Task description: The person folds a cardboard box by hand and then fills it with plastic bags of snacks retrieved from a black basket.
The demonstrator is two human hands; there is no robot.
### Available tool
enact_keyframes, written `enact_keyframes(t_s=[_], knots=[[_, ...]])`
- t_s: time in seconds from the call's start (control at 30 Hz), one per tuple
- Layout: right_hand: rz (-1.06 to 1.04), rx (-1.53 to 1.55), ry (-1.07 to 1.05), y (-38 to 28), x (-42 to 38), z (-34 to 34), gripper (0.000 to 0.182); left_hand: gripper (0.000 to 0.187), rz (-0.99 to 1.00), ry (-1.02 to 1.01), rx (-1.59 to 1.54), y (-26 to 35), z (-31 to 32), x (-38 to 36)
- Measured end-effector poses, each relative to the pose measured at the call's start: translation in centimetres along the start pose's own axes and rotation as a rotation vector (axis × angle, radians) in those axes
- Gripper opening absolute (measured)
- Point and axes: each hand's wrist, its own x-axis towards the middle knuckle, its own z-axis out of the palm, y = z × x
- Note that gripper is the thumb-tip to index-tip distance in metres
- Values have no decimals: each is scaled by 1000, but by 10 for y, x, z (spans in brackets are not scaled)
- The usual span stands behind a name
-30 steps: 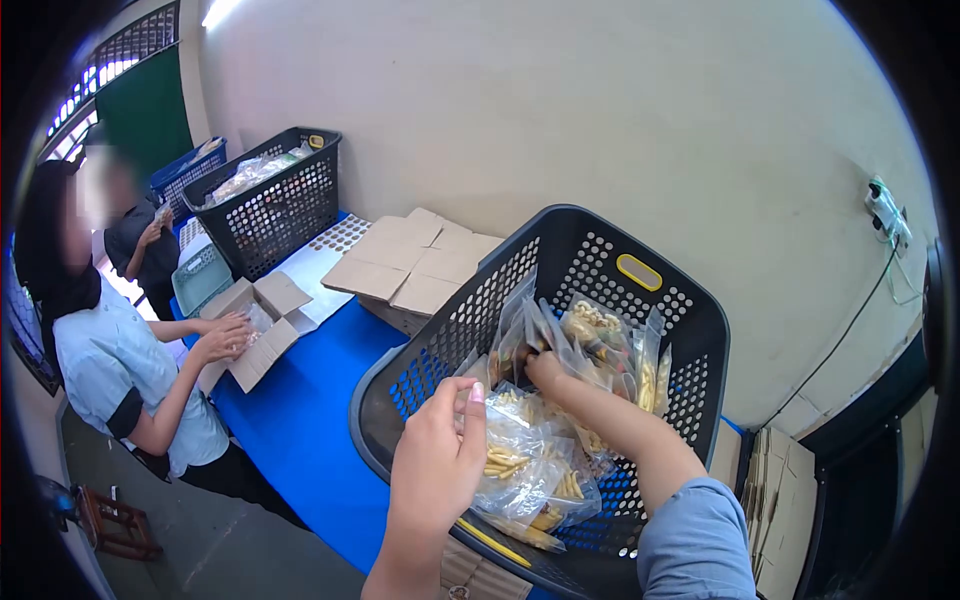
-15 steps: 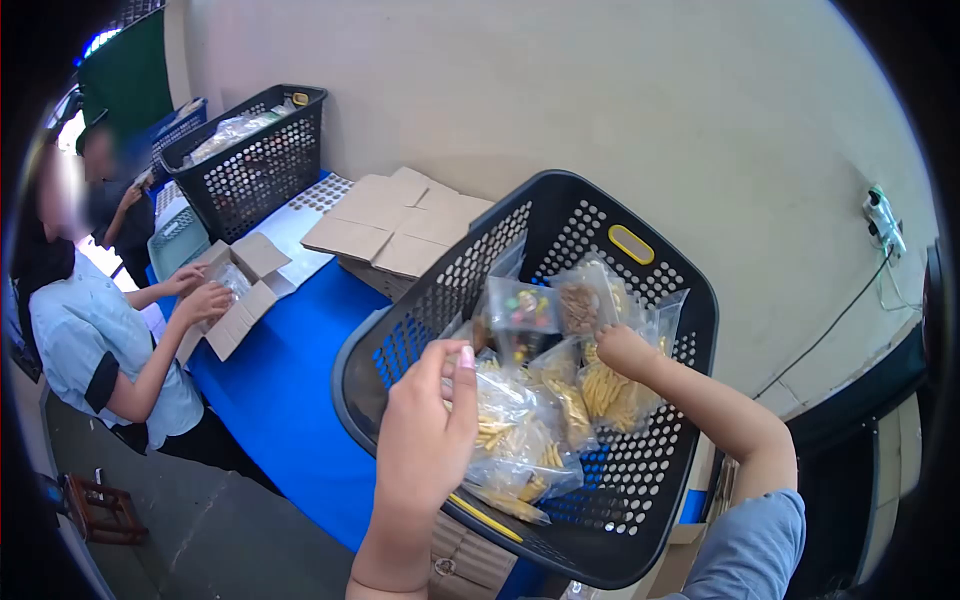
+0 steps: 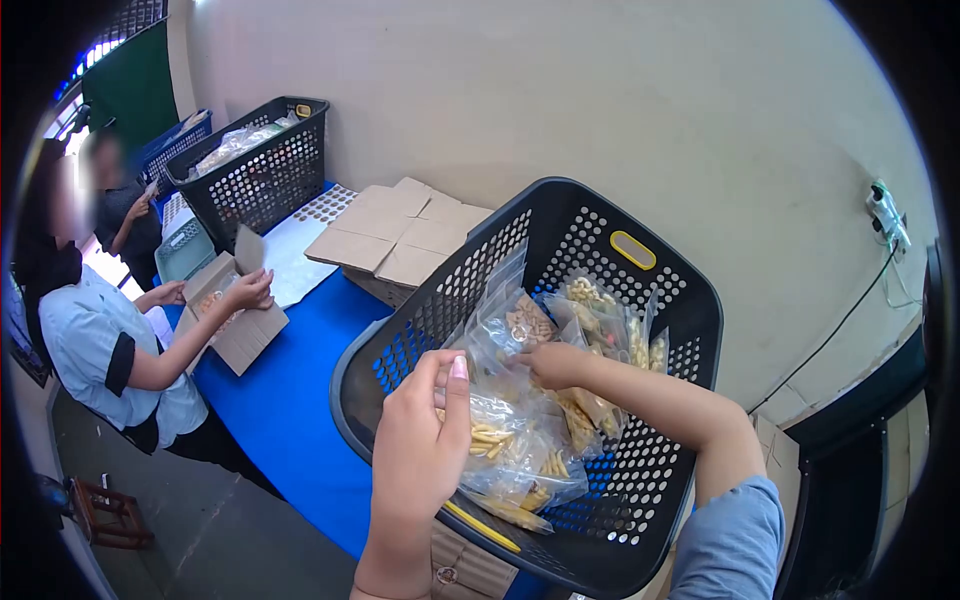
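A large black perforated basket (image 3: 640,480) holds several clear plastic bags of snacks. My right hand (image 3: 556,364) reaches into it, fingers closed at the edge of a clear plastic bag (image 3: 487,338) on the left side. Just above those fingers is a bag of brown snacks (image 3: 530,322). My left hand (image 3: 422,435) is raised at the basket's near left side with its fingers curled toward the thumb; what they hold, if anything, is hidden. Beside it lie bags of yellow stick snacks (image 3: 490,440). More snack bags (image 3: 592,292) sit toward the far side.
Folded cardboard boxes (image 3: 385,235) are stacked on the blue-covered table (image 3: 300,400). A co-worker (image 3: 110,330) at the left handles an open carton (image 3: 250,335). Behind stands another black basket (image 3: 255,160) of bags. A second person (image 3: 125,205) is farther back.
My right hand has moved left across the basket, and the bag of colourful pieces has left its earlier spot. My left hand has barely moved. The co-worker's carton has shifted and turned.
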Motion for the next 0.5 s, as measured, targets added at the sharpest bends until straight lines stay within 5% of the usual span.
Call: enact_keyframes(t_s=[0.1, 0.17, 0.3, 0.37, 0.5], knots=[[17, 150, 190, -15, 11, -4, 31, 30, 2, 16, -42, 1, 1, 1], [31, 91, 495, -31, 20, -15, 33, 30, -16, 15, -41, 2, 1, 1], [-223, 364, 303, -74, 21, -9, 37, 29, -39, -1, -56, 3, 1, 1], [-108, 541, -87, -86, 25, 19, 34, 32, -13, -4, -39, -2, 1, 2], [-33, 573, 275, -66, 39, 77, 37, 36, 11, -19, -17, -1, 2, 1]])
